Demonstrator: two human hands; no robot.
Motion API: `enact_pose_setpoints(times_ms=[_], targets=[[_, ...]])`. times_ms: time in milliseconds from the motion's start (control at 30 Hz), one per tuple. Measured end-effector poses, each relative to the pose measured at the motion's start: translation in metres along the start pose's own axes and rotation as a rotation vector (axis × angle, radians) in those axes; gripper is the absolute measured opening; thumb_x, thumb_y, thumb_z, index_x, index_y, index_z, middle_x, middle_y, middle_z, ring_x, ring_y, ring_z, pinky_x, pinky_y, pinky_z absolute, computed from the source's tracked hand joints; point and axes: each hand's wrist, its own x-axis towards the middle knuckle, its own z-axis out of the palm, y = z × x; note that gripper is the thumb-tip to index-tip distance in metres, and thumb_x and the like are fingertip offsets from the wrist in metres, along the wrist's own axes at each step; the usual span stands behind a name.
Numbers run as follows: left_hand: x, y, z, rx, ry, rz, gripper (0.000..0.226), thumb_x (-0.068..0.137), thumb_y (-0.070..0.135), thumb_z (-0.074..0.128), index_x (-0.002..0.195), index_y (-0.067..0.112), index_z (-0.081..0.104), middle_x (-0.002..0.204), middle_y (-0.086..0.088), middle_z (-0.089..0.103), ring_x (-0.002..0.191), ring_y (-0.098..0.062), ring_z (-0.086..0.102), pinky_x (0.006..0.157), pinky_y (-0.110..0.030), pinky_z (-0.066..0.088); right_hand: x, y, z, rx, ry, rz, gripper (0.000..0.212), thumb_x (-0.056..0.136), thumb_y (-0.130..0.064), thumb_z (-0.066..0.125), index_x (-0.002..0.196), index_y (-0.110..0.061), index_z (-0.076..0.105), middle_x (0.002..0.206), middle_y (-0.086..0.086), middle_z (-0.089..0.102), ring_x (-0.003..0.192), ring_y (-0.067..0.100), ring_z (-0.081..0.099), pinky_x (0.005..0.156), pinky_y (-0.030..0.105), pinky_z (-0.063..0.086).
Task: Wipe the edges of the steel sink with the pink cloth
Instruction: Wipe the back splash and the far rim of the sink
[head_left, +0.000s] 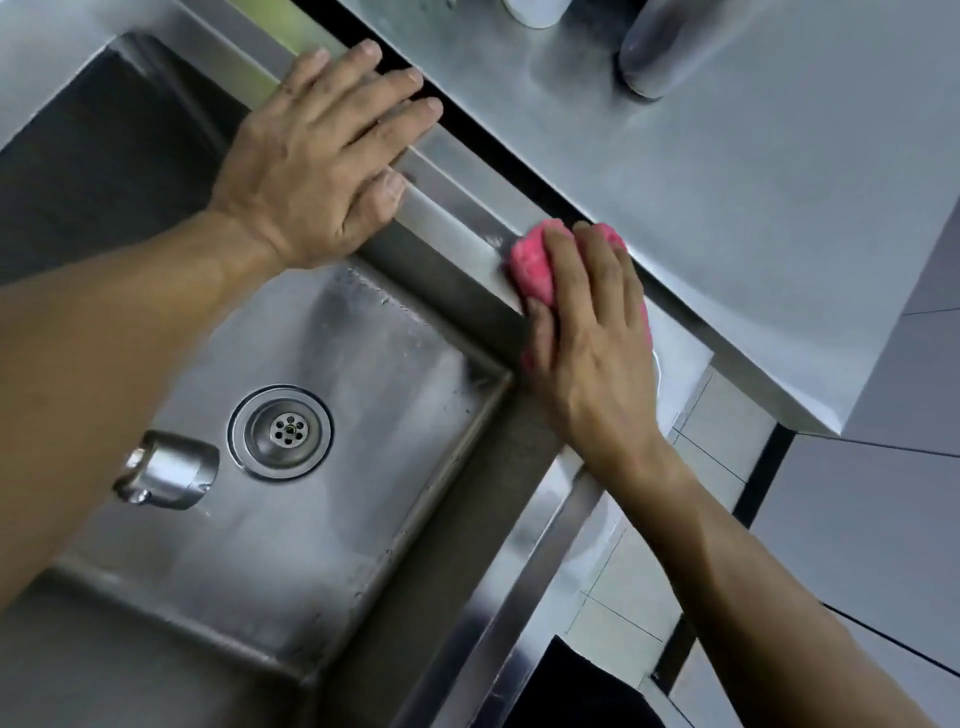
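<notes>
The steel sink (457, 228) fills the left and middle of the head view, its basin wet with a round drain (280, 430) at the bottom. My right hand (592, 343) presses the bunched pink cloth (532, 262) onto the sink's right edge near the front corner, fingers laid over the cloth and thumb against its side. My left hand (322, 161) rests flat on the same edge farther back, fingers straight and spread, holding nothing.
A steel counter (753, 182) runs alongside the sink past a dark gap, with two containers (660, 52) standing at its far end. A tap spout (166, 470) hangs over the basin at the left. Tiled floor shows at the lower right.
</notes>
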Motion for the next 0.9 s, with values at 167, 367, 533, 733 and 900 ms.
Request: enact_pose_setpoints(times_ms=[167, 367, 533, 733, 900], targets=[[-0.002, 0.038, -0.015, -0.044, -0.067, 0.207, 0.060, 0.108, 0.036, 0.026, 0.163, 0.011, 0.026, 0.170, -0.014, 0.021, 0.157, -0.039, 0.019, 0.128, -0.057, 0.012, -0.007, 0.013, -0.015, 0.038, -0.001, 0.046, 0.047, 0.105, -0.017, 0.055, 0.147, 0.002, 0.049, 0.145, 0.021, 0.052, 0.134, 0.040, 0.047, 0.122, 0.053, 0.031], [-0.010, 0.084, -0.011, -0.083, -0.097, 0.103, 0.059, 0.113, 0.039, 0.024, 0.166, 0.015, 0.016, 0.173, -0.006, 0.015, 0.160, -0.029, 0.012, 0.128, -0.054, 0.018, -0.003, 0.028, -0.020, 0.113, -0.106, -0.140, 0.050, 0.108, -0.023, 0.052, 0.152, -0.001, 0.046, 0.153, 0.017, 0.048, 0.145, 0.035, 0.043, 0.124, 0.053, 0.029], [-0.009, 0.083, -0.006, -0.069, -0.095, 0.103, 0.059, 0.112, 0.040, 0.019, 0.166, 0.017, 0.015, 0.173, -0.005, 0.015, 0.160, -0.029, 0.013, 0.129, -0.052, 0.014, -0.048, 0.068, -0.050, 0.186, -0.170, -0.009, 0.051, 0.107, -0.028, 0.050, 0.153, -0.006, 0.046, 0.154, 0.015, 0.045, 0.147, 0.034, 0.039, 0.124, 0.048, 0.030], [0.001, 0.124, -0.017, -0.150, -0.136, -0.107, 0.062, 0.106, 0.036, 0.031, 0.162, 0.010, 0.027, 0.171, -0.013, 0.020, 0.159, -0.034, 0.015, 0.128, -0.056, 0.010, -0.013, 0.078, -0.031, 0.230, -0.097, -0.075, 0.047, 0.109, -0.022, 0.052, 0.152, -0.003, 0.048, 0.155, 0.018, 0.047, 0.148, 0.034, 0.040, 0.127, 0.051, 0.023], [0.007, 0.154, -0.018, -0.112, -0.187, -0.094, 0.062, 0.108, 0.036, 0.025, 0.166, 0.016, 0.016, 0.173, -0.007, 0.013, 0.160, -0.031, 0.009, 0.129, -0.053, 0.005, -0.086, 0.068, -0.049, 0.328, -0.220, -0.205, 0.046, 0.106, -0.018, 0.053, 0.149, -0.002, 0.052, 0.153, 0.015, 0.052, 0.149, 0.030, 0.042, 0.125, 0.058, 0.026]])
